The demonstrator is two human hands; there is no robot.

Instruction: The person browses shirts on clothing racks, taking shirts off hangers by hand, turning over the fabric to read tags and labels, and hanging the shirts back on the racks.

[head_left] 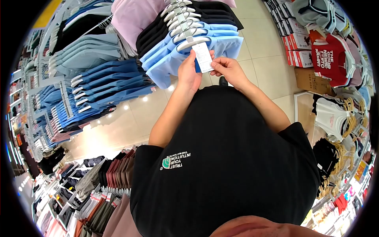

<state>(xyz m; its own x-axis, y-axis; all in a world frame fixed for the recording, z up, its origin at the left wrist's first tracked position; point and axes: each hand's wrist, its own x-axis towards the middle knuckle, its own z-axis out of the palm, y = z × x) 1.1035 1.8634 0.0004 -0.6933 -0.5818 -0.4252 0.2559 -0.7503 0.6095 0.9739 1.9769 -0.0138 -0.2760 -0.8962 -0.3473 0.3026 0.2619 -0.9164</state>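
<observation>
Both hands are raised in front of me at a white price tag [203, 58] with small print, too fine to read. My left hand [190, 71] grips the tag along its left side, thumb on the face. A dark blue piece shows behind the tag near that thumb. My right hand [229, 70] pinches the tag's lower right edge between thumb and fingers. Just beyond the tag hangs a light blue shirt [162, 73] on a white hanger [193, 42], the front one on a metal display arm [182, 24].
Black shirts [152, 37] hang behind the light blue ones. Racks of blue shirts [112, 81] line the left. Stacked boxes [302, 58], a cardboard box [312, 81] and a red shirt [331, 59] stand to the right. Folded and hanging trousers [120, 170] are at lower left. Tiled floor [256, 39] runs between.
</observation>
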